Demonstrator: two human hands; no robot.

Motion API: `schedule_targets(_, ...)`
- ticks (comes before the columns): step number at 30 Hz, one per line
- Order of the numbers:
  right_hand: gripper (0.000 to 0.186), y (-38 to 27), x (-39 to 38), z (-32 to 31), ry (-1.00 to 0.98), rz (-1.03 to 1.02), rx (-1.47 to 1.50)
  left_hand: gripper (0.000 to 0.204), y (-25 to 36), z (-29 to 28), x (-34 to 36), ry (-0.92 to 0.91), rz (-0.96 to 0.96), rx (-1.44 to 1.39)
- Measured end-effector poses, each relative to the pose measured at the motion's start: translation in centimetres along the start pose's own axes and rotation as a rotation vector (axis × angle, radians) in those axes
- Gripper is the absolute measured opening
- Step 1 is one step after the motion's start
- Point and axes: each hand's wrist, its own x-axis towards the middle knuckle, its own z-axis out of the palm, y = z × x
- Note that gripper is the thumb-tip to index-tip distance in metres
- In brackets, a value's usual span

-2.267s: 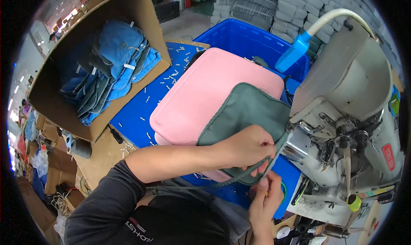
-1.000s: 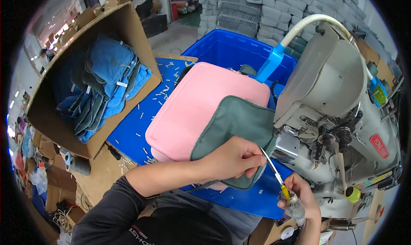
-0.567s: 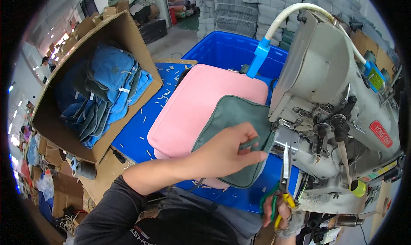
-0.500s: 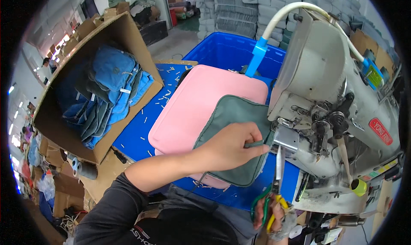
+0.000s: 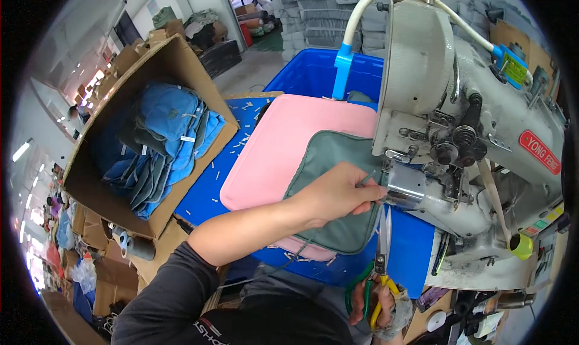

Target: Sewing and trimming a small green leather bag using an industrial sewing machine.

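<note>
A dark grey-green fabric panel (image 5: 335,152) with a corded edge lies over a larger pink padded panel (image 5: 271,149). My left hand (image 5: 335,194) reaches across both, thumb and fingers pinching a thin grey-green strip (image 5: 366,178) at the panel's right edge, beside the sewing machine's metal plate (image 5: 405,185). Lower right, my right hand (image 5: 386,306) grips scissors (image 5: 381,257) with one green and one yellow handle. Their blades point up, slightly spread, with the tips just below my left fingers. Whether the blades touch the strip, I cannot tell.
The grey sewing machine (image 5: 416,68) fills the right side. A cardboard box (image 5: 220,140) of blue and dark fabric pieces stands left. Thread scraps lie on the blue table surface (image 5: 202,191). Behind it sits a blue bin (image 5: 301,65); a thread cone (image 5: 140,247) stands lower left.
The view has shifted slightly. The scissor blades have spread apart and their tips have moved left, under my left fingers. My left hand still pinches the strip near the machine.
</note>
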Motion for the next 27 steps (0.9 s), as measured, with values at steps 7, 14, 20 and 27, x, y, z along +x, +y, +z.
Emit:
schedule_targets(7,0.061,0.0,0.4,0.1,-0.036,0.043,0.035,0.023,-0.9,-0.3,0.0,-0.073,-0.081,-0.259)
schedule_targets(14,0.064,0.2,0.4,0.7,0.086,0.019,0.074,0.023,-1.1,-0.3,0.1,-0.084,-0.071,-0.266)
schedule_targets(20,0.066,0.8,0.1,-0.1,0.058,0.006,0.088,0.024,-1.1,-0.1,0.1,-0.091,-0.070,-0.275)
schedule_targets(27,0.071,0.3,0.1,0.2,0.025,0.011,0.065,0.025,-1.0,-0.2,0.0,-0.099,-0.065,-0.263)
